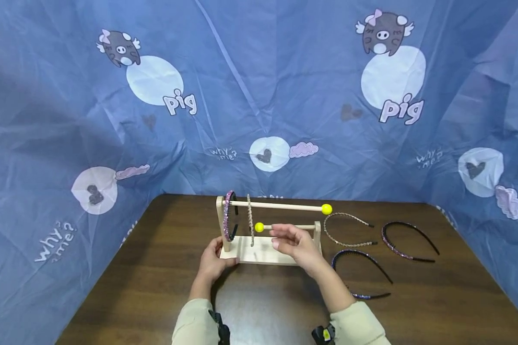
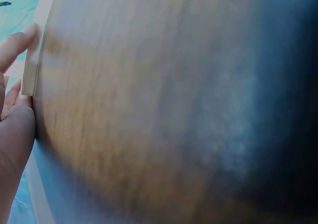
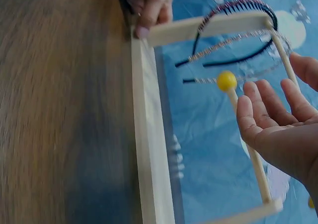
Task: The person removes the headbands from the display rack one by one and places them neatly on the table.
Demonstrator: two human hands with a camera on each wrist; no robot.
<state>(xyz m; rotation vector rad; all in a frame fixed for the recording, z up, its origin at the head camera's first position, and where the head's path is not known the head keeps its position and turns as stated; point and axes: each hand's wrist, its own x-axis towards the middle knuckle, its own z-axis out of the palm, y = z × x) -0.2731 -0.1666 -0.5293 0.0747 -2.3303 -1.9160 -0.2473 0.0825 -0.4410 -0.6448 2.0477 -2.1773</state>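
Note:
A pale wooden headband stand point(image 1: 259, 258) has two rods, each tipped with a yellow ball. On the upper rod hang a pink glittery headband point(image 1: 227, 215) near the left post and a braided beige headband point(image 1: 250, 220) beside it. My left hand point(image 1: 212, 261) grips the left end of the base, thumb at the front edge; in the left wrist view that hand point(image 2: 15, 110) shows only partly. My right hand point(image 1: 297, 247), fingers loosely extended and holding nothing, is in front of the lower rod point(image 3: 257, 169). Its fingertips come close to that rod's yellow ball point(image 3: 227, 81).
Right of the stand, three headbands lie on the brown table point(image 1: 134, 287): a braided beige one point(image 1: 349, 245), a dark blue glittery one point(image 1: 357, 251) and a pink-and-black one point(image 1: 393, 250). A blue printed cloth point(image 1: 267, 86) hangs behind and along the sides.

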